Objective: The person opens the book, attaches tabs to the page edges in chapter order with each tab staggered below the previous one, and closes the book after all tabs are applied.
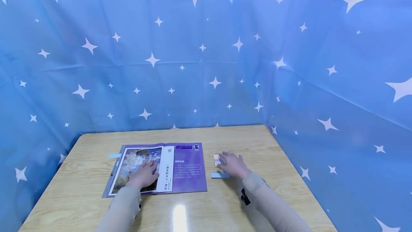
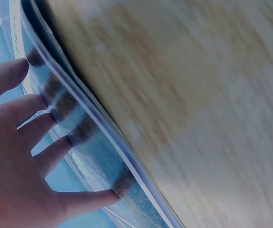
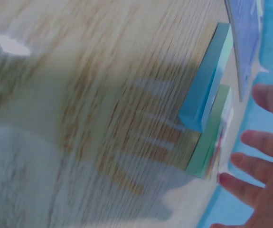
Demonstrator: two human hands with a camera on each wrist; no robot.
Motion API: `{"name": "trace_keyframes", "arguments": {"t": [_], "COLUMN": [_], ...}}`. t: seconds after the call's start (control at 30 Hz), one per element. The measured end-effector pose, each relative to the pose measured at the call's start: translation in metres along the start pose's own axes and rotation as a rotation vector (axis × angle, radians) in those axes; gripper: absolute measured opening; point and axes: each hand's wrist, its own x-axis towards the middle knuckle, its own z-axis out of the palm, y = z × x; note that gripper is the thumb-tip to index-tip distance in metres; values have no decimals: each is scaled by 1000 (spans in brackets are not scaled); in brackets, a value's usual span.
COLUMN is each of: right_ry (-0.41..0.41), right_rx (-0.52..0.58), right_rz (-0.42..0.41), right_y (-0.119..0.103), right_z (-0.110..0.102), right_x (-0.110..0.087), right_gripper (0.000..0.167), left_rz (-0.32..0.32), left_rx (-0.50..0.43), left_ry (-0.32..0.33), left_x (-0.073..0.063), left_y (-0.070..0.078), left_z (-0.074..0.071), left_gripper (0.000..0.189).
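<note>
An open magazine (image 1: 190,183) lies on the table, with a painting on its left page and purple with white text on its right. My left hand (image 1: 143,175) rests on the painting; in the left wrist view its spread fingertips touch the glossy page (image 2: 93,147). Right of the magazine my right hand (image 1: 233,165), fingers loosely extended, is over a small pad of coloured paper (image 1: 217,160), partly covering it. In the right wrist view this pad shows a green side (image 3: 207,137), with the fingertips close to it. Nearer me lies a light-blue pad (image 1: 220,175).
A light-blue strip (image 1: 114,155) sticks out beside the magazine's left edge. The wooden table (image 1: 235,137) meets a blue star-patterned curtain (image 1: 180,92) at the back, and the curtain continues along both sides. A bright light reflection shows on the table front.
</note>
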Motion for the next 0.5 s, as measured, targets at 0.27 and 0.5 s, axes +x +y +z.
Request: {"name": "trace_keyframes", "arguments": {"t": [0.27, 0.5], "right_ry": [-7, -13], "right_rx": [0, -16], "right_rz": [0, 20], "right_y": [6, 10], "right_z": [2, -1], "right_x": [-3, 1], "right_gripper": [52, 51], "left_rz": [-20, -23], "left_rx": [-2, 11], "left_ry": [0, 9], "left_x": [-1, 1], "left_y": [-2, 1], "left_z": [4, 3], "left_gripper": [60, 61]}}
